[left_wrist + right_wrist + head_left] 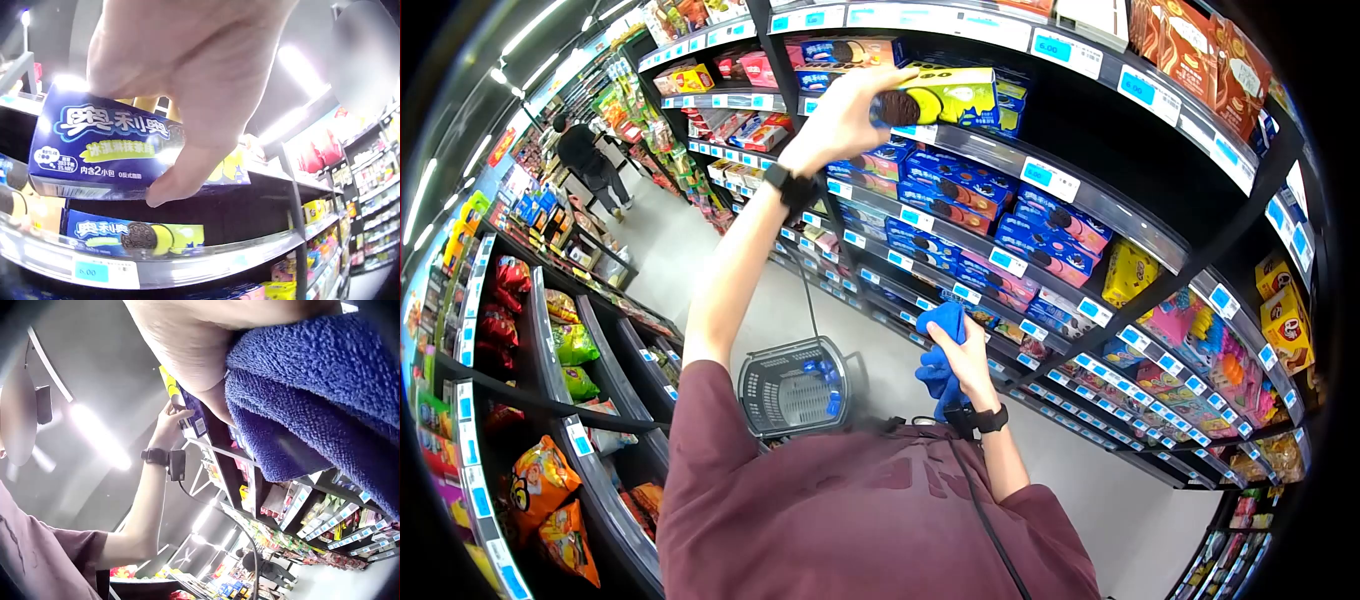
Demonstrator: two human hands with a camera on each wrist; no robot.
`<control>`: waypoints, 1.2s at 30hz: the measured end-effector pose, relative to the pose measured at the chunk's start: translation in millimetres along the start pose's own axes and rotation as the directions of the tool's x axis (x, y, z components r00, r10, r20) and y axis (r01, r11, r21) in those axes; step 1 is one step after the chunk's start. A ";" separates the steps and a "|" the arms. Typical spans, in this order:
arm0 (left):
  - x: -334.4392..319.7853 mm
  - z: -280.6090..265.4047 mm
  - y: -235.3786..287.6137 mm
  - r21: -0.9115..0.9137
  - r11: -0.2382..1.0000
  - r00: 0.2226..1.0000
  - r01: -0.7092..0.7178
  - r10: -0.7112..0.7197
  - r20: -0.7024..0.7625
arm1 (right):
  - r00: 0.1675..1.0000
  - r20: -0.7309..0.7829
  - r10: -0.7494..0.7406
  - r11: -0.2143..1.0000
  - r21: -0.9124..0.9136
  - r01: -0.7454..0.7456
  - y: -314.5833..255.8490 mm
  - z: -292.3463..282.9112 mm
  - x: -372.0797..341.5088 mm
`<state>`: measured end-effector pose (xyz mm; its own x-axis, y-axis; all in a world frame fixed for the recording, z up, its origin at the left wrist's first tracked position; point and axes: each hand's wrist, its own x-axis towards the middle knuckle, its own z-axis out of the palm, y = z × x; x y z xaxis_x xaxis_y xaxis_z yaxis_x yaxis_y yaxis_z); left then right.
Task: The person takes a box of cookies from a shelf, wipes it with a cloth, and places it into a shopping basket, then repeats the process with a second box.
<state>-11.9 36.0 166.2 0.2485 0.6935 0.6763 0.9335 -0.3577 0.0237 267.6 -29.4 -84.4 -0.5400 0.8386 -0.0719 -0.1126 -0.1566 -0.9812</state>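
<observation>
High on the shelf rack, my left hand point(845, 115) grips a blue and yellow-green box of sandwich cookies point(960, 97). The left wrist view has the fingers over the top of this cookie box point(94, 144) and the thumb across its front, with the box raised above the shelf. Beneath it, another cookie box point(109, 236) of the same design stands on the shelf. Lower down, close in front of my body, the right hand point(965, 355) holds a bunched blue towel point(937, 380). Its folds point(312, 394) fill the upper right of the right wrist view.
A grey shopping basket point(752, 400) with a few small blue items sits on the floor to my left. Shelves of blue cookie boxes point(955, 185) run below the left hand. Snack bags point(545, 480) fill racks behind me. A person point(585, 155) walks farther down the aisle.
</observation>
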 end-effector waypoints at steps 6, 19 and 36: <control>70.3 32.8 -47.0 0.063 0.981 0.974 -0.186 0.175 0.147 | 0.994 0.042 0.105 0.994 0.001 -0.105 5.6 -12.0 -15.2; 144.4 88.0 -47.2 0.279 0.960 0.929 -0.010 -0.094 0.357 | 0.997 -0.051 -0.055 0.994 -0.092 0.050 22.8 -38.1 -8.5; 137.8 107.9 -55.3 0.351 0.930 0.929 0.112 -0.224 0.296 | 1.000 -0.022 -0.005 0.997 -0.074 0.003 21.7 -38.5 -8.2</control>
<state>-1.4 218.8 178.7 0.0985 0.9090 0.4050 0.9864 -0.0353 -0.1606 301.7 -19.7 -112.0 -0.5208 0.8507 -0.0712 -0.0523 -0.1151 -0.9920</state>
